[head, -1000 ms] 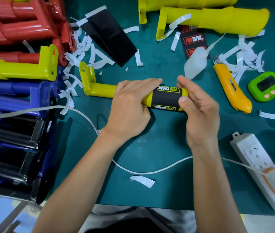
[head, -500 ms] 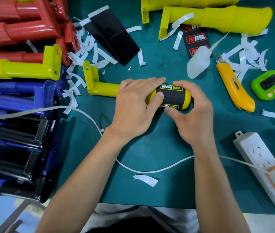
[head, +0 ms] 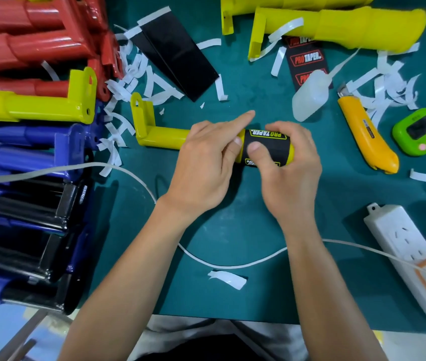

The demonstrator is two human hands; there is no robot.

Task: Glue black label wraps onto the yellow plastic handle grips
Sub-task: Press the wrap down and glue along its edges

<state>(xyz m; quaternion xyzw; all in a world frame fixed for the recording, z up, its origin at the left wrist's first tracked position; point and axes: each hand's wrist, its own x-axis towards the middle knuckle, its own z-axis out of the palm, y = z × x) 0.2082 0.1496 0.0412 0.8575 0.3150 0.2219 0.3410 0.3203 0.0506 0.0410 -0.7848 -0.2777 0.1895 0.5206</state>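
Both hands, left hand (head: pixel 204 162) and right hand (head: pixel 288 165), grip yellow handle (head: pixel 165 135) lying left-right, bracket left, black label wrap (head: pixel 266 149) right.

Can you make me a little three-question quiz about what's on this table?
1. True or false: the label on the yellow handle is black.
2. The right thumb presses on: A) the label B) the knife C) the timer.
3. Fill in: the glue bottle lies just left of the orange ____.

Key: 1 true; 2 A; 3 knife.
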